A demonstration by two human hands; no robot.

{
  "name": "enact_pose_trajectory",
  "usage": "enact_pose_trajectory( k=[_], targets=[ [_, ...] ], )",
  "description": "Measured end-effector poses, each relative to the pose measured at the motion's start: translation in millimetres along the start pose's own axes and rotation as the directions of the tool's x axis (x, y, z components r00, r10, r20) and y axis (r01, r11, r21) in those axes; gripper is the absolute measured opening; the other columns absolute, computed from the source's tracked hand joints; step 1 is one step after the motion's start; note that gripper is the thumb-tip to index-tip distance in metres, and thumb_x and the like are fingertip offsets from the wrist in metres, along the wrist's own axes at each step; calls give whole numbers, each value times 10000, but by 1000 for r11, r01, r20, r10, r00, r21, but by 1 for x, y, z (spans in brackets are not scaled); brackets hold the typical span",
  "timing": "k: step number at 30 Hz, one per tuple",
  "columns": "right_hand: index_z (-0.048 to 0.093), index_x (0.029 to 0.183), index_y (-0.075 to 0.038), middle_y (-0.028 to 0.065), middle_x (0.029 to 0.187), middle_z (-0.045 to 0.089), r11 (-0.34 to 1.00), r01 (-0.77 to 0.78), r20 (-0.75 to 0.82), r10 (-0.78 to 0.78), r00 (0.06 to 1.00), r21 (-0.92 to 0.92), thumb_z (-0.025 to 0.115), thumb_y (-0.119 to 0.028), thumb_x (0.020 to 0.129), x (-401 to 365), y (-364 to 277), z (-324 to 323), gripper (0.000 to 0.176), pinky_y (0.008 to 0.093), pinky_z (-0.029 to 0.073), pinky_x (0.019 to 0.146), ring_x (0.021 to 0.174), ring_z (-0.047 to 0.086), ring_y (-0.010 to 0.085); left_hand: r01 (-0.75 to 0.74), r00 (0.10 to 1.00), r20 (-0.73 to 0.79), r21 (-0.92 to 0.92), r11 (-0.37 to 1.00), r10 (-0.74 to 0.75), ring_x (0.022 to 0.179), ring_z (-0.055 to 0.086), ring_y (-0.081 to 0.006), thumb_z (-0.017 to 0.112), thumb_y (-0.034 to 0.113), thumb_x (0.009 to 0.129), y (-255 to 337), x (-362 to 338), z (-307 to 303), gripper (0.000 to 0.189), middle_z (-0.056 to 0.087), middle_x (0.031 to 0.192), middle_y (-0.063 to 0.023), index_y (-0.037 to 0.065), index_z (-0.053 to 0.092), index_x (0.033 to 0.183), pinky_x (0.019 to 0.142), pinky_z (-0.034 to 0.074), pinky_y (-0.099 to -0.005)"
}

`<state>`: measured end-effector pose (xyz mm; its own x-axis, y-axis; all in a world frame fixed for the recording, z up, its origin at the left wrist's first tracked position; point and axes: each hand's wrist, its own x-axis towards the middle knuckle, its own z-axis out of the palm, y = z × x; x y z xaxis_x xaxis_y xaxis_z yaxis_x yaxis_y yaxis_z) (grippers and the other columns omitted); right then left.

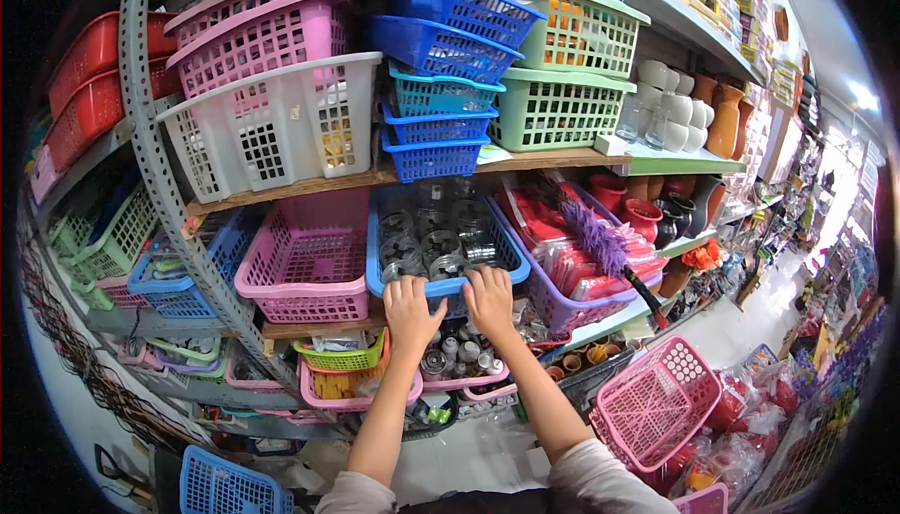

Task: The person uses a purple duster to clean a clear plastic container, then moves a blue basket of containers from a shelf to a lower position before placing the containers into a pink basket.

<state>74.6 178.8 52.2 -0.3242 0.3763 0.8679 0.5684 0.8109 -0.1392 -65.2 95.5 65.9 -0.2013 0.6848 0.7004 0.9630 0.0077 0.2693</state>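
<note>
A blue plastic basket (448,287) sits on the middle shelf at the centre of the head view. Clear glass or plastic jars (442,250) with dark pieces inside fill it. My left hand (411,315) grips the front rim left of centre, its fingers hooked over the edge. On the same rim, further right, my right hand (491,302) holds on in a similar way. Both thumbs point inward below the rim. To the left stands a pink basket (314,266), and close on the right is a purple basket (572,312) holding red packets (600,266) and a purple-feathered duster (591,233).
Above, white, pink, blue and green baskets (562,102) are stacked on a wooden shelf (309,190). A perforated metal post (155,139) rises at left. Below are bins of small bottles (459,353). A pink basket (656,402) and bagged goods (750,411) lie at lower right.
</note>
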Motion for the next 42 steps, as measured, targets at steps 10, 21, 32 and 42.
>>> enact_pose_trajectory(
  k=[10,21,32,42],
  targets=[
    [404,1309,-9,207,1331,423,845,-411,193,365,911,342,538,-117,868,-113,-15,-83,474,401,334,1011,1214,421,368,-159,972,56,-559,814,228,1250,404,-312,620,109,756,83,-82,37,571,492,1288,-127,40,441,1294,1039,315,-437],
    [485,1213,-8,173,1039,578,615,-788,-235,761,605,-38,559,-73,823,-246,-12,-274,403,376,458,816,911,574,299,-143,735,122,-934,328,667,1028,536,-314,615,64,753,280,-174,68,393,582,1068,-135,32,555,1141,887,429,-401],
    [493,1198,-25,159,1021,585,-20,-986,-656,749,97,-168,574,-73,807,-424,-94,-403,402,376,458,829,918,582,288,102,234,-5,-994,-30,972,1037,534,-311,630,109,767,407,-325,40,460,541,1122,-139,52,495,1203,896,427,-388],
    [506,1095,104,297,996,596,-532,-806,-777,380,-501,260,605,-151,706,-613,-155,-467,476,453,454,833,928,591,410,615,-339,92,-732,294,936,1138,508,-215,606,105,843,459,-461,63,489,525,1242,-120,57,420,1293,921,435,-345]
  ],
)
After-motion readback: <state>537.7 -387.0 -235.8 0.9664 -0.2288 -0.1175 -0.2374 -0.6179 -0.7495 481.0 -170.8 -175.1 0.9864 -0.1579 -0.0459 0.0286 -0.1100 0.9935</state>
